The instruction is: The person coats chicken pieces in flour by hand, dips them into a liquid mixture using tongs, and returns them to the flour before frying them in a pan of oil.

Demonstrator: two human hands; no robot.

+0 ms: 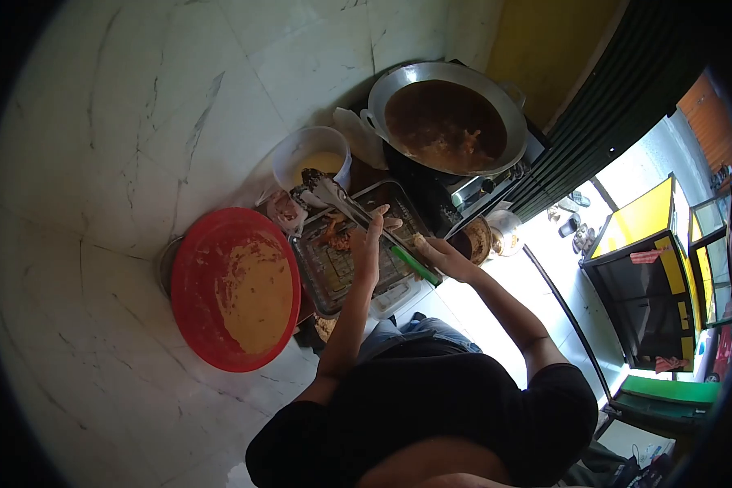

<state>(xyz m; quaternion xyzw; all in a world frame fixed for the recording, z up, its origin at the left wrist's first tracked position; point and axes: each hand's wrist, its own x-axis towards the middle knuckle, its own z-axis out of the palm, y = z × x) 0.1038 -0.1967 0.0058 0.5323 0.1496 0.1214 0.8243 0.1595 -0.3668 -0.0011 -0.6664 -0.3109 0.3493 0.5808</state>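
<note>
Long metal tongs (351,207) with a green handle (415,264) and dark tips lie slantwise between my hands, above a wire-rack tray (333,281). My left hand (370,248) is closed about the middle of the tongs, its fingers dusted pale. My right hand (446,257) is at the handle end, fingers curled round it, and pale batter coats a fingertip. Some fried pieces (335,236) rest on the tray under the tongs. Near the tips stands a clear plastic tub (283,154) holding pale liquid.
A wok (376,104) of brown oil, with something bubbling, sits on a stove (468,193). To the left is a red basin (189,276) of flour. A plastic bag (285,213) lies beside the tray. Brown bits fill a round container (478,237). A yellow-black cabinet (638,268) stands at right.
</note>
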